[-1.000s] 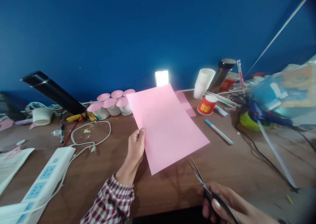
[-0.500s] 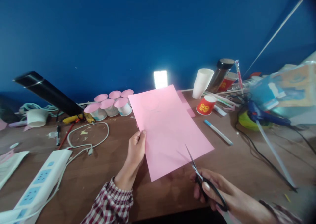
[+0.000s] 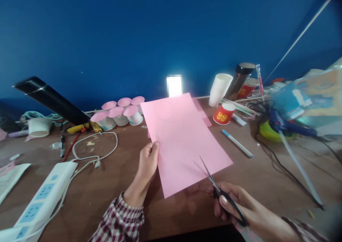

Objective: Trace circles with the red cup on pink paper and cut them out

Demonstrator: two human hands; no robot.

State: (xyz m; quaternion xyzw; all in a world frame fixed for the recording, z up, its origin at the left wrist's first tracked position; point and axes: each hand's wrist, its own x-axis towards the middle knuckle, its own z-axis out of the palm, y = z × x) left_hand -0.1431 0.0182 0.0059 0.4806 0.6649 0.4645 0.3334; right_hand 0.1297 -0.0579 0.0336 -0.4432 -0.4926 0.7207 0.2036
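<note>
A pink sheet of paper is held up at a slant over the brown table, with a faint round outline near its far left corner. My left hand pinches the sheet's left edge, thumb on top and fingers mostly underneath. In my right hand is a pair of scissors with black handles. The blades point away from me and lie over the sheet's near right edge; they look nearly closed. More pink paper shows behind the sheet.
Several paper cups topped with pink discs stand by the blue wall. A red cup, a stack of white cups and a blue-capped marker are right. A power strip lies left; a blue glue gun is far right.
The pink sheet has shifted very slightly right and toward me. The scissors' tips have moved a little left over it. Both hands keep their holds.
</note>
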